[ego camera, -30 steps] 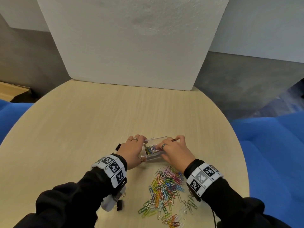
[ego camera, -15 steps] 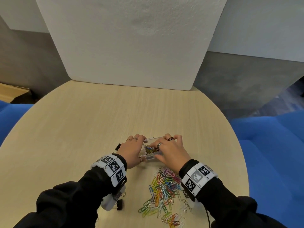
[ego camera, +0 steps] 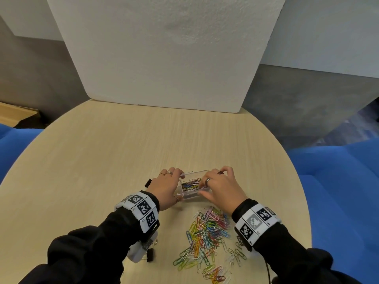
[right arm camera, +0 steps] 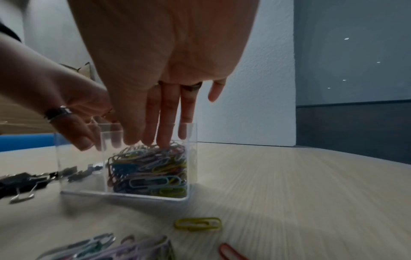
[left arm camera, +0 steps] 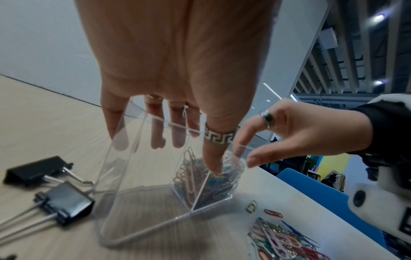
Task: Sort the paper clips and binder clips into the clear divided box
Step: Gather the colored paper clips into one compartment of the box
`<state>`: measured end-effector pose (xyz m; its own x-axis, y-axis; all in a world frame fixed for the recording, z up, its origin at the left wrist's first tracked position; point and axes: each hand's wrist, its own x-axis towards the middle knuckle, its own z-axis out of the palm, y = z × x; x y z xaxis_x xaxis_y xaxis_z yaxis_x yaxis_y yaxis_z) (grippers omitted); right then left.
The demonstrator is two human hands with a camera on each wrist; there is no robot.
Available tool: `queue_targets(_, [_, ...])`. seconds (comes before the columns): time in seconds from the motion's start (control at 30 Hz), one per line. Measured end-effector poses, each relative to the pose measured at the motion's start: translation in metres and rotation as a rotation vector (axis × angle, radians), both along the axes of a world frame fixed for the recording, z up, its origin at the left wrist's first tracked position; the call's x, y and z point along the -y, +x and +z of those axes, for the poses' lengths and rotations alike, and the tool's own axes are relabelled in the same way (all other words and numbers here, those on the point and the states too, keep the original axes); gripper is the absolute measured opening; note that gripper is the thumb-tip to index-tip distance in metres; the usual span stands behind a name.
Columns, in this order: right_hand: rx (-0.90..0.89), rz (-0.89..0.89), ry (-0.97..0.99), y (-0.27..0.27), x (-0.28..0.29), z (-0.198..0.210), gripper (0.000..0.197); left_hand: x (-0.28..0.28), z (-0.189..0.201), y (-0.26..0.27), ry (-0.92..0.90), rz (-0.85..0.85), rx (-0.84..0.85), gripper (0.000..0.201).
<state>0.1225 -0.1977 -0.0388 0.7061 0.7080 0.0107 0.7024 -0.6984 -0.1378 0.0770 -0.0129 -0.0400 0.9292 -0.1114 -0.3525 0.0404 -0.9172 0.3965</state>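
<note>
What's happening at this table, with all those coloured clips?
A person is sorting clips into a clear divided box. The left hand holds the box by its side, while the right hand presses straight fingers onto the paper clips in one compartment. The other compartment looks empty. A pile of loose paper clips and black binder clips still lie on the table.

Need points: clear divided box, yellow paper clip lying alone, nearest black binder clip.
clear divided box (right arm camera: 192, 158): right wrist view, right side wall.
yellow paper clip (right arm camera: 198, 223): right wrist view, middle of its loop.
black binder clip (left arm camera: 68, 200): left wrist view, black body.
</note>
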Motion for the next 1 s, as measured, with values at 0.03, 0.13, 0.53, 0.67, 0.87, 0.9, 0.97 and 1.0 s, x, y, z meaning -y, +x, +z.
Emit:
queue_targets(0.03, [-0.002, 0.012, -0.055, -0.002, -0.001, 0.000, 0.014, 0.000, 0.000, 0.000, 0.001, -0.001, 0.001, 0.062])
queue_targets(0.13, [-0.028, 0.079, -0.168, -0.004, -0.007, -0.007, 0.018, 0.001, 0.001, 0.000, 0.001, 0.002, -0.005, 0.062])
queue_targets(0.53, [0.185, -0.022, -0.176, -0.009, -0.007, -0.008, 0.033, 0.001, 0.001, 0.001, -0.001, 0.007, -0.014, 0.061])
queue_targets(0.67, [0.152, -0.074, -0.194, -0.009, -0.008, -0.003, 0.041, 0.001, 0.001, 0.004, -0.001, 0.016, -0.018, 0.061])
queue_targets(0.87, [-0.097, -0.131, -0.029, -0.002, -0.001, 0.010, 0.039, 0.002, 0.003, 0.014, 0.025, 0.050, -0.015, 0.063])
queue_targets(0.9, [-0.120, -0.178, 0.054, -0.002, 0.004, 0.014, 0.038, 0.003, 0.003, 0.014, 0.054, 0.058, -0.009, 0.068])
queue_targets(0.97, [-0.189, -0.270, 0.188, -0.003, 0.018, 0.017, 0.031, 0.004, 0.004, 0.008, 0.062, 0.095, 0.058, 0.079])
queue_targets(1.0, [-0.250, -0.301, 0.245, -0.004, 0.025, 0.017, 0.028, 0.005, 0.007, 0.002, 0.060, 0.105, 0.135, 0.078])
